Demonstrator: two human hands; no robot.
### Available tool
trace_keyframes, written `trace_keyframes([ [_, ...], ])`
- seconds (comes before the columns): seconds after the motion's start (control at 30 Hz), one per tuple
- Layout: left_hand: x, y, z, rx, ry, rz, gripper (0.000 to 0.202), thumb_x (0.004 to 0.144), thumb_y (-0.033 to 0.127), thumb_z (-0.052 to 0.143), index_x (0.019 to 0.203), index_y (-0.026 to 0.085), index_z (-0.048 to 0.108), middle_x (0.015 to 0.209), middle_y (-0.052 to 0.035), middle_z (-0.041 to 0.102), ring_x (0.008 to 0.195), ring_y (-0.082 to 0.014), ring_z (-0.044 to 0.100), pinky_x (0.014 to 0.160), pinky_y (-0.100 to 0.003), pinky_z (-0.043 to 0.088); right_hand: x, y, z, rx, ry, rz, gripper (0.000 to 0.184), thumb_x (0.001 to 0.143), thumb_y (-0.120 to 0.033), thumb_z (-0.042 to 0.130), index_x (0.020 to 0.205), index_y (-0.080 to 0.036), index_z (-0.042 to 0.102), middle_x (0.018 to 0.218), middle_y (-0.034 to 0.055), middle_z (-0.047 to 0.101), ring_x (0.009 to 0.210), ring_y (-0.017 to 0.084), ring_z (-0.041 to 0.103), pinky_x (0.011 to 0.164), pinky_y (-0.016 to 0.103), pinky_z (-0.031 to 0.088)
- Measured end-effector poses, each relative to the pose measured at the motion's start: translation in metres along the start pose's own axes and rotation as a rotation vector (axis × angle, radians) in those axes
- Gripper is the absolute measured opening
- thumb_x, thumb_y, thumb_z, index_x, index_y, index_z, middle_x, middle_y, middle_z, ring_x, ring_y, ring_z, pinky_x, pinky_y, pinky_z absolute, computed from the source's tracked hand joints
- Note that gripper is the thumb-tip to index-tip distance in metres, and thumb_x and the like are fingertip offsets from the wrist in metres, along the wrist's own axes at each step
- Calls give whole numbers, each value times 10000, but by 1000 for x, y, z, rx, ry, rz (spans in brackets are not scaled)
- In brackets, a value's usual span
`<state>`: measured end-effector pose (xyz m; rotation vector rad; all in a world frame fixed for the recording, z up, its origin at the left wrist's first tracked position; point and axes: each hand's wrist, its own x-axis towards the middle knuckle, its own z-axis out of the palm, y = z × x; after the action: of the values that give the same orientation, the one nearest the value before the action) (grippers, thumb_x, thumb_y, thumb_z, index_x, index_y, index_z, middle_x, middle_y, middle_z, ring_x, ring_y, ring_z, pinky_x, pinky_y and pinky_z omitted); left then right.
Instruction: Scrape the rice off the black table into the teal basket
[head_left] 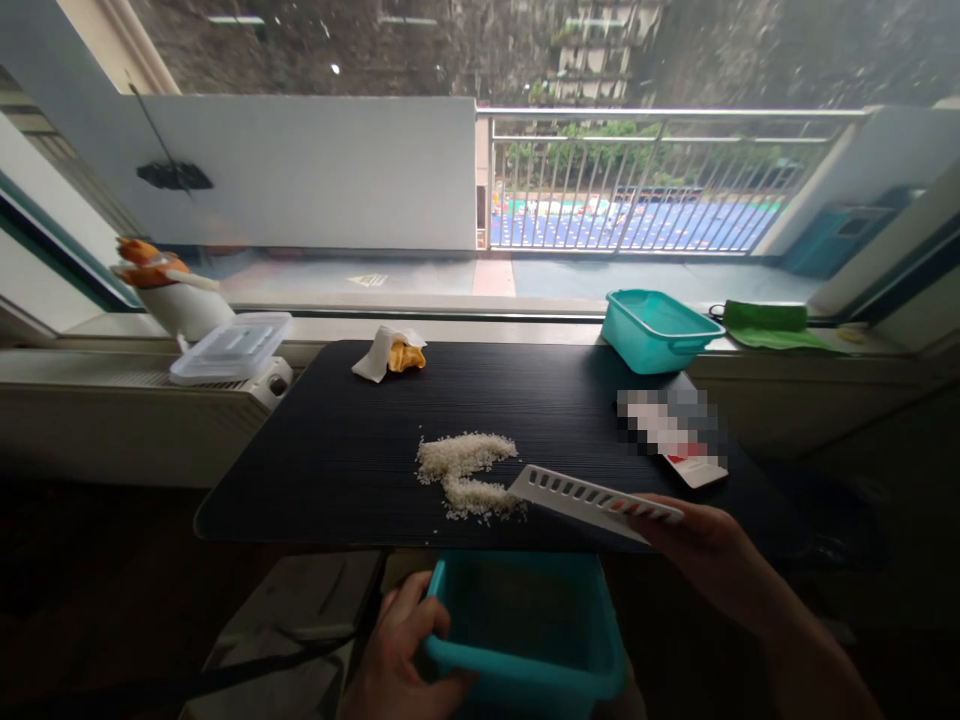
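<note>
White rice (pixel 465 455) lies in a loose, curved heap on the dark tabletop, with stray grains around it. My right hand (pixel 694 535) is closed around one end of a white slotted plastic piece (pixel 577 500), flat-sided with a row of rectangular holes. Its far tip touches or nearly touches the right side of the rice. Below the table's front edge, my left hand (pixel 412 640) grips the left rim of a teal plastic basin (pixel 525 675). The basin's inside is dark, so I cannot tell whether grains lie in it.
On the black table (pixel 300 480) are a crumpled white and orange cloth (pixel 394 355) and a partly blurred flat card (pixel 694 468). A second teal basin (pixel 660 325) stands at the back right, beside a green cloth (pixel 772 325). A clear plastic lid (pixel 232 345) rests at left.
</note>
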<state>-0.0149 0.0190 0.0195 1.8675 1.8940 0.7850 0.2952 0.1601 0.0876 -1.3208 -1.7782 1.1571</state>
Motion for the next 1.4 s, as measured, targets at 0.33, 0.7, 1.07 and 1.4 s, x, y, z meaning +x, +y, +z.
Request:
trace_keyframes([
  [0.33,11,-3,7,66,-70,7,216,576,128,719,643,215,533,909,-11,630,819,-182,646,710,-245,519,-3,-1,-8,16,-54,16,216,862,-354,679,1001,-243,800,1006,51,802,889,263,748,771,307,604],
  [0.7,11,-2,10,2,-56,-79,194,592,156,687,638,218,509,836,22,561,769,-149,608,678,-212,490,3,-9,-7,-23,-108,10,241,871,-381,665,1006,-234,800,976,55,805,861,263,749,757,307,608],
  [1.07,19,-1,7,-51,-111,-55,221,622,136,660,621,215,453,754,43,474,656,-109,558,585,-184,432,-12,-3,-19,69,127,124,275,694,-507,809,860,-290,834,890,45,818,815,276,758,742,274,616],
  [1.4,17,-5,2,-40,-98,-32,219,629,128,661,616,210,458,771,38,495,686,-113,579,624,-185,452,-13,-12,-21,13,18,131,286,733,-537,758,835,-281,835,833,68,814,723,274,754,631,284,630],
])
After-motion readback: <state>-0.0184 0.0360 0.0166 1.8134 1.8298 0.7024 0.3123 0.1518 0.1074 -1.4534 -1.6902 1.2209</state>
